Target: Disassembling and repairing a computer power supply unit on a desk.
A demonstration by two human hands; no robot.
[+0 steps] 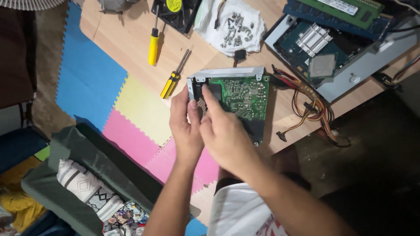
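Observation:
A power supply unit (243,94), with a green circuit board in a grey metal frame, rests on the wooden table (127,35). My left hand (184,126) grips its left edge, thumb on the metal frame. My right hand (223,131) lies over the board's near side, with a finger pressed on a black part at the upper left of the board. A bundle of coloured wires (313,107) runs from the unit to the right.
Two yellow-handled screwdrivers (153,43) (174,78) lie left of the unit. A white cloth with several screws (234,26), a black fan (175,11) and an open computer case with motherboard (323,48) sit behind. Coloured foam mats (92,78) cover the floor.

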